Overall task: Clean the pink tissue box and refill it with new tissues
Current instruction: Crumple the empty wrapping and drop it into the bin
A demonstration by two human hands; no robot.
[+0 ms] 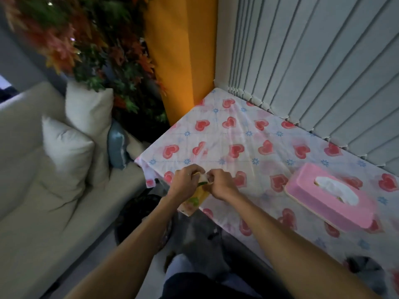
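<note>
Meanwhile both hands [203, 183] grip tissue pack [195, 200]; pink tissue box [330, 198] apart (right).

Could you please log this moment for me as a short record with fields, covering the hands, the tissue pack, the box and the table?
left hand: grip closed on the upper end of the tissue pack
right hand: pinching the same end, fingers meeting the left hand's
tissue pack: yellowish floral wrapper, held over the table's near edge, top apparently being opened
pink tissue box: lying on the table to the right, apart from both hands, white tissue showing in its top slot
table: covered by a white cloth with red hearts
surroundings: pale sofa with cushions on the left
</note>
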